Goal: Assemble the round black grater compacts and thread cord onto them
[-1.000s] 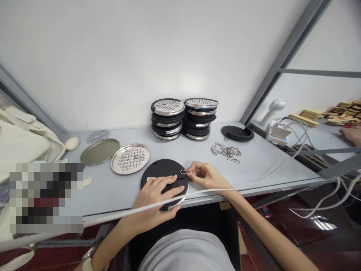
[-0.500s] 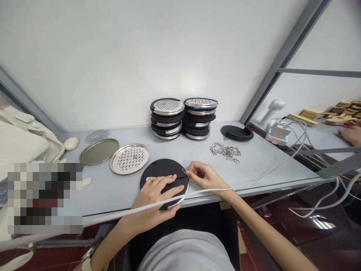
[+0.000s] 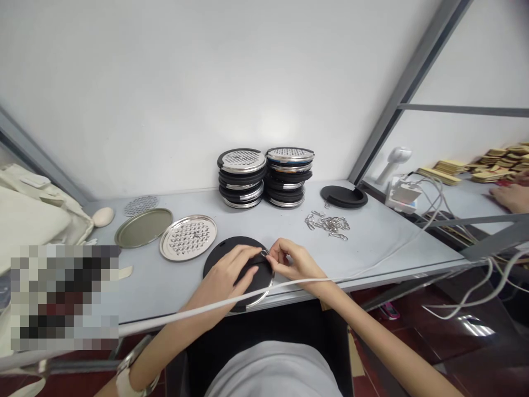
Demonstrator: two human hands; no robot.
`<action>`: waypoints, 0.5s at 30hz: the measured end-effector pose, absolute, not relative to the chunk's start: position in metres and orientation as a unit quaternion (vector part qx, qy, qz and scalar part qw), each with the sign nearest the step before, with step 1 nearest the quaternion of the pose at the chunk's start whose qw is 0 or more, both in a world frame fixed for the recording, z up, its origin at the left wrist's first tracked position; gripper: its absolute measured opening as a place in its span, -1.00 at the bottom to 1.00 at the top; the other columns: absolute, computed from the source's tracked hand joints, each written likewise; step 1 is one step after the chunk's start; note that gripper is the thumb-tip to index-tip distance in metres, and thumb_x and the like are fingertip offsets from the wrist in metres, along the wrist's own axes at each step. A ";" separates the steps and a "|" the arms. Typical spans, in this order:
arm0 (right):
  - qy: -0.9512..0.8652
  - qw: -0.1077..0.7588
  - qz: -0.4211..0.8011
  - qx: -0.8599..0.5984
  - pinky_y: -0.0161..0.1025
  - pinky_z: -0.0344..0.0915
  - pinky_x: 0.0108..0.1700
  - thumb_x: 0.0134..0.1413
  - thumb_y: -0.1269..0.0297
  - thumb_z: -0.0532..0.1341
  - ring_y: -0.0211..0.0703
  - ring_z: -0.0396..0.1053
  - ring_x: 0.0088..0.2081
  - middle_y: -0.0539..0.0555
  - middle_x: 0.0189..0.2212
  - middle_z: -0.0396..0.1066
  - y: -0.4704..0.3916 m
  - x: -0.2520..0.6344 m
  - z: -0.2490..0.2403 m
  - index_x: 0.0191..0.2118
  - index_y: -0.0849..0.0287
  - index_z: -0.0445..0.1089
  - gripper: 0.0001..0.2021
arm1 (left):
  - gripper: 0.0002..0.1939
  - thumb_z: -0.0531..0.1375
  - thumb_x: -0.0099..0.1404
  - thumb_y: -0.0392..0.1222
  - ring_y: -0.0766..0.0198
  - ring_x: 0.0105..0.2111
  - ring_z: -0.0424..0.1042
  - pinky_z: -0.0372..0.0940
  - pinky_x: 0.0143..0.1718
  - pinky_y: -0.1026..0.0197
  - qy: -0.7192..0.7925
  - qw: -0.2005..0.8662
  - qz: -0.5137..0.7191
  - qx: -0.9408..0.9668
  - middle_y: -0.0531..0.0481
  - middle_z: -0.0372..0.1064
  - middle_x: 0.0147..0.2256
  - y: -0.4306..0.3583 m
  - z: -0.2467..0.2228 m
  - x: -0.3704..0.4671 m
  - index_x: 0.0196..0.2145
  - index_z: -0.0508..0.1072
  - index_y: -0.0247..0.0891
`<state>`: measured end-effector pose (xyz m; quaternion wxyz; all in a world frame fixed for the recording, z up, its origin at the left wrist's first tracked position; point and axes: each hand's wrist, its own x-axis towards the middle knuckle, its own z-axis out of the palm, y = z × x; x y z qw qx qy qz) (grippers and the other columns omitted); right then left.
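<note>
My left hand (image 3: 225,275) lies across a round black disc (image 3: 261,280) in the lower centre of the frame, thumb apart from the other fingers, which reach toward the disc's right edge. A bright metal rim shows along its lower right. With my right hand (image 3: 295,263), just beside that edge, I have thumb and forefinger pinched on a small metal clip (image 3: 264,253); whether my left fingertips touch it too, I can't tell.

A white cable (image 3: 289,284) runs across the view in front of my hands. Right of centre on the grey table (image 3: 380,245) there is a pile of metal clips (image 3: 329,223), with a black holder (image 3: 344,197) behind it. Left of my disc lies a perforated metal disc (image 3: 188,238), close to an olive-green disc (image 3: 143,227). Near the middle of the frame, a left stack (image 3: 242,179) and a right stack (image 3: 289,179) of graters stand side by side.
</note>
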<state>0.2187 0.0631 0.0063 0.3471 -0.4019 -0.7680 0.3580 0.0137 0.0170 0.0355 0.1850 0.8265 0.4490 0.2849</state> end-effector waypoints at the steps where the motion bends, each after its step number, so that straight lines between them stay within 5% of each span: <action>1: -0.772 0.347 0.352 -0.399 -0.35 0.15 -0.42 0.13 0.29 0.16 -0.32 0.17 -0.47 -0.05 -0.49 0.24 0.061 0.218 0.007 -0.42 0.17 0.25 -0.86 | -0.71 0.00 0.40 -0.22 0.25 0.01 0.29 0.20 0.06 0.18 0.438 0.193 0.300 0.825 -0.01 0.29 0.01 0.023 0.037 0.017 0.05 0.28 -0.13; 10: -0.787 0.363 0.327 -0.377 -0.32 0.27 -0.29 0.18 0.31 0.13 -0.27 0.29 -0.39 -0.01 -0.42 0.27 0.060 0.218 0.003 -0.35 0.15 0.26 -0.91 | -0.81 0.02 0.38 -0.29 0.30 -0.21 0.39 0.26 -0.11 0.23 0.404 0.232 0.333 0.820 0.03 0.40 -0.22 0.042 0.034 0.029 -0.20 0.43 -0.18; 15: -0.814 0.300 0.285 -0.407 -0.24 0.30 -0.09 0.22 0.34 0.09 -0.18 0.34 -0.17 0.09 -0.18 0.30 0.026 0.227 0.031 -0.09 0.10 0.23 -0.85 | -0.84 0.07 0.34 -0.31 0.30 -0.21 0.40 0.25 -0.12 0.24 0.419 0.226 0.361 0.802 0.06 0.43 -0.25 0.046 0.028 0.027 -0.25 0.45 -0.17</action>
